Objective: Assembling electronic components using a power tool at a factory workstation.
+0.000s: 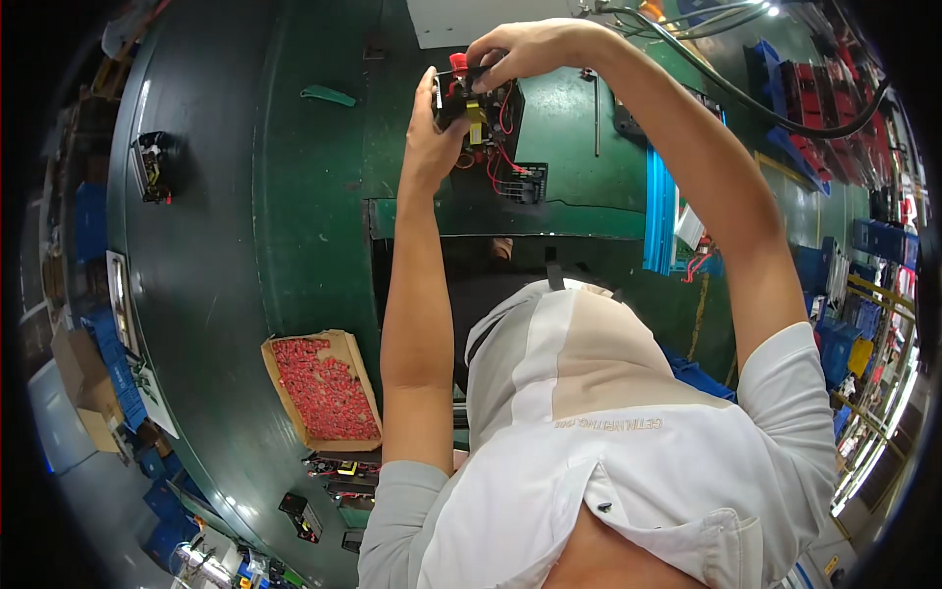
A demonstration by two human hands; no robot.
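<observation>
Black device, one | hands on device, two | green strip left of device, one | thin rod right of device, one

Tan lettering runs across the white shirt.

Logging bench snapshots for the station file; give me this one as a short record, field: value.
Left hand: grips the side of a black assembly
Right hand: fingers at the assembly's top, near a red part; exact grip unclear
Wired to assembly: black slotted piece, red wires
Surface: green bench
Left of assembly: green strip
Right of assembly: blue metal profiles
Nearer the body, left: cardboard tray of small red pieces
</observation>
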